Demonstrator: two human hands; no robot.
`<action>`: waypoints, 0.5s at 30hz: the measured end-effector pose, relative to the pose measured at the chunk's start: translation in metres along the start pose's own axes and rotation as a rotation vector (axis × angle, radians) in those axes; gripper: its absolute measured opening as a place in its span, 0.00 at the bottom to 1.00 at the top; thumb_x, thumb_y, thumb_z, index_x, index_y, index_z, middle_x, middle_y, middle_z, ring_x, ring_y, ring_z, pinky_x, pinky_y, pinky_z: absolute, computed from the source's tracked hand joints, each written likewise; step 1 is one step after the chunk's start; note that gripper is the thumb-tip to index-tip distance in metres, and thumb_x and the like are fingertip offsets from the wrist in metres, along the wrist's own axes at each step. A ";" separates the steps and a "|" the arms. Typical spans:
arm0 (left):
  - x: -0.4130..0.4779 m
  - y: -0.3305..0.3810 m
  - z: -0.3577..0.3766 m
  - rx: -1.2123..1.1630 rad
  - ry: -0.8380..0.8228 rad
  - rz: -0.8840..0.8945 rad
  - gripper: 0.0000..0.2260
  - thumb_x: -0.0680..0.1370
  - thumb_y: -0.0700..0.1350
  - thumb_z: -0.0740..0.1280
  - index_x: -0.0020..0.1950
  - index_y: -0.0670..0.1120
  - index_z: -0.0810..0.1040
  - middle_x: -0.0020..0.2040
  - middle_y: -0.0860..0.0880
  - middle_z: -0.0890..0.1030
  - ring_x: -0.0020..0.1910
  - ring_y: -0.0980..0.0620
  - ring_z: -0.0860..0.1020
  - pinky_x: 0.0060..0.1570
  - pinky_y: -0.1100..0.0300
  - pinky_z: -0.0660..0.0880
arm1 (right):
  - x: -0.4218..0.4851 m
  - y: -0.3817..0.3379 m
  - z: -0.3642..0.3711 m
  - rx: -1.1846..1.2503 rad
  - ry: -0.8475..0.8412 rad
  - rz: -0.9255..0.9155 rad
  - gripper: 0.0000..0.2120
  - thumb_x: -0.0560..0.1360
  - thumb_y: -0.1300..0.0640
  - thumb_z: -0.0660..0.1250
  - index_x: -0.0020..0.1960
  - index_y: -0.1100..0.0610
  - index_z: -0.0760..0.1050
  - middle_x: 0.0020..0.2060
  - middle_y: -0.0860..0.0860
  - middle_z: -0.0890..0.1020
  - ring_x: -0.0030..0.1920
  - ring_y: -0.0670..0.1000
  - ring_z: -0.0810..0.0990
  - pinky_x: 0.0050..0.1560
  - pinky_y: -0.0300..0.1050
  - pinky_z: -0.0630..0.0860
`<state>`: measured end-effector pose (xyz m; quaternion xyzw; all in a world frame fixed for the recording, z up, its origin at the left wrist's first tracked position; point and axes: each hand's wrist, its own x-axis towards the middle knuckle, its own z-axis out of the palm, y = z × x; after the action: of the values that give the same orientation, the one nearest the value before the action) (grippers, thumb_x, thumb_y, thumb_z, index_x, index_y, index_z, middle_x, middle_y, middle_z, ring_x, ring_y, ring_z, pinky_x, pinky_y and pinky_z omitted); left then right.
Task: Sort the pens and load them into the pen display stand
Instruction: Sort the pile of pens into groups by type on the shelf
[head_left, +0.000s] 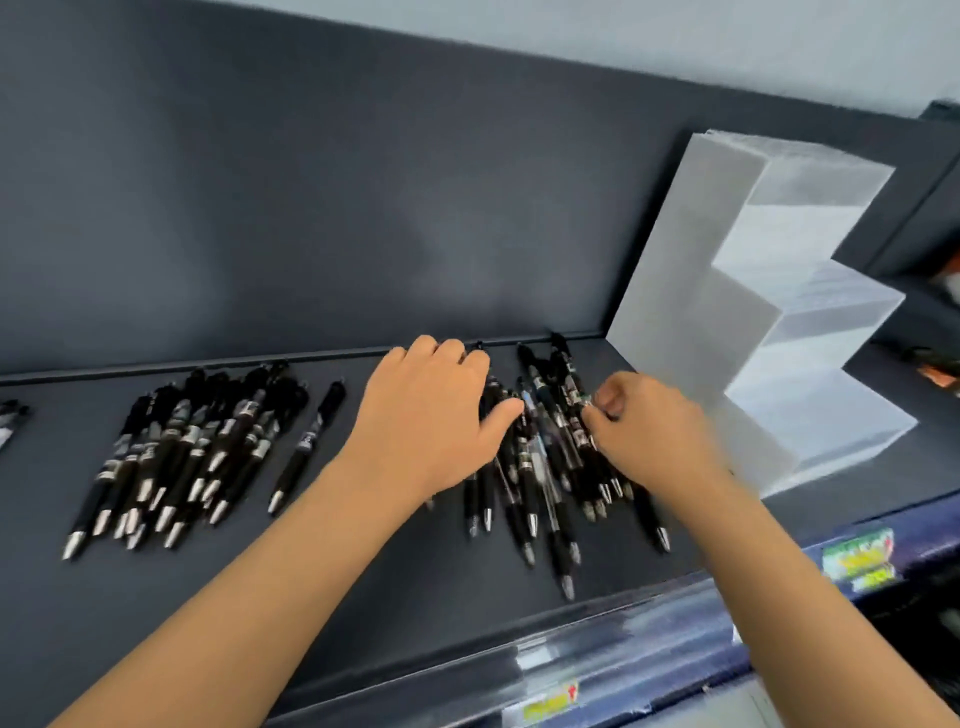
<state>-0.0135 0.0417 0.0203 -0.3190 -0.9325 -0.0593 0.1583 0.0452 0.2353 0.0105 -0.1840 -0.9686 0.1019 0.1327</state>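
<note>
Dark grey metal makes up the shelf (363, 571), which carries all the pens, and a back panel (311, 208) of the same colour rises behind it. Towards the shelf's left end lies a loose heap of black pens (192, 447), their silver tips pointing to the front edge. A single black pen (309, 447) lies just beside that heap on its right, apart from it. A few more pens (10, 421) show at the far left edge, too blurred to describe.

A second heap of pens (545, 467) lies right of the shelf's middle, running from the back edge towards the front, and both hands are on it. The left hand (426, 415) rests palm down on the heap's left side. Its fingers (452, 353) bend down over the far ends of the pens and the thumb (506, 413) spreads to the right; I cannot tell whether they grip anything. The right hand (654, 431) is at the heap's right side, its fingers curled in, with thumb and forefinger pinching a pen barrel (574, 392) that is still among the others.

At the shelf's right end, just beside this heap, the stepped frosted-white pen display stand (727, 291) stands upright against the back panel. A clear label strip (623, 665) runs along the front edge, carrying a green and yellow tag (860, 558).
</note>
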 end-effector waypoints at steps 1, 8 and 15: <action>0.007 0.014 0.006 -0.005 -0.005 -0.007 0.27 0.77 0.65 0.50 0.61 0.48 0.75 0.56 0.50 0.79 0.56 0.48 0.74 0.54 0.55 0.69 | 0.002 0.016 0.001 -0.041 -0.057 0.016 0.10 0.75 0.49 0.64 0.49 0.56 0.75 0.44 0.52 0.81 0.46 0.56 0.78 0.42 0.45 0.69; 0.049 0.092 0.038 -0.059 -0.032 -0.201 0.21 0.78 0.61 0.58 0.60 0.47 0.76 0.53 0.50 0.79 0.55 0.48 0.73 0.49 0.55 0.71 | 0.018 0.070 0.010 0.132 -0.347 -0.122 0.13 0.70 0.44 0.65 0.42 0.53 0.68 0.34 0.49 0.78 0.36 0.53 0.78 0.31 0.43 0.68; 0.054 0.109 0.047 -0.107 -0.092 -0.329 0.22 0.73 0.61 0.67 0.60 0.50 0.76 0.52 0.51 0.78 0.55 0.50 0.74 0.45 0.57 0.70 | 0.035 0.072 0.011 0.302 -0.427 -0.102 0.16 0.66 0.47 0.67 0.29 0.56 0.67 0.21 0.48 0.74 0.28 0.52 0.79 0.35 0.42 0.78</action>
<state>0.0009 0.1690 -0.0052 -0.1723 -0.9740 -0.1191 0.0864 0.0348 0.3129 -0.0104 -0.0874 -0.9565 0.2748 -0.0436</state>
